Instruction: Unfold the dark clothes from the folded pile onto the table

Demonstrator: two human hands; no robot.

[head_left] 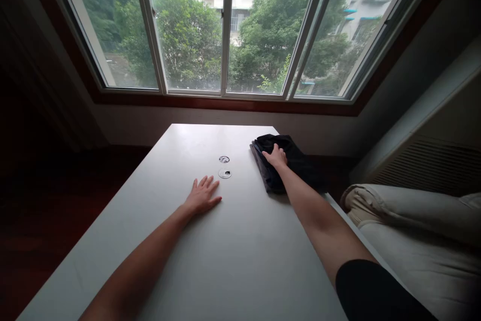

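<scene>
My left hand [203, 195] lies flat on the white table [225, 261], fingers spread, with nothing in it. Just beyond its fingertips, two round inserts are set in the tabletop, a nearer one [225, 174] and a farther one [224, 159]. My right hand [277, 156] rests on top of a stack of dark folded clothes [300, 166] near the table's right edge. Its thumb and fingers are apart on the cloth. Greyer layers show along the stack's left side, and my right forearm covers part of the pile.
A light-coloured sofa [421, 231] stands close along the table's right side. Past the far edge is a wall with a wide sliding window [225, 35]. Dark reddish floor [45, 211] lies to the left, and a slatted panel [432, 161] is at the right.
</scene>
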